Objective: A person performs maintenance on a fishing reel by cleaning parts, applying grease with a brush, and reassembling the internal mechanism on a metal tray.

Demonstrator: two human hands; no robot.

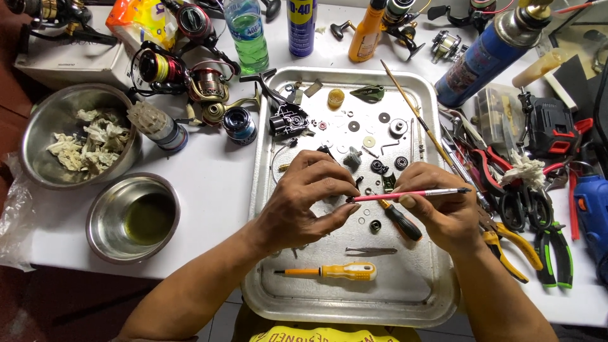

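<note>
Over a metal tray (278,297), my right hand (437,206) holds a thin pink-handled tool (405,195) lying level, its tip pointing left. My left hand (304,202) pinches a tiny part at that tip; the part itself is too small to make out. Under the hands lie several washers, small gears and screws. A black-and-orange screwdriver (399,220) rests below the pink tool. Nearer me lie metal tweezers (370,251) and a yellow screwdriver (342,272). A black reel body (285,114) sits at the tray's far left.
Two steel bowls stand left: one with crumpled wipes (76,136), one with greenish liquid (136,218). Several fishing reels (190,79) sit behind them. Bottles and spray cans line the back, a blue gas canister (487,54) among them. Pliers and scissors (525,209) crowd the right.
</note>
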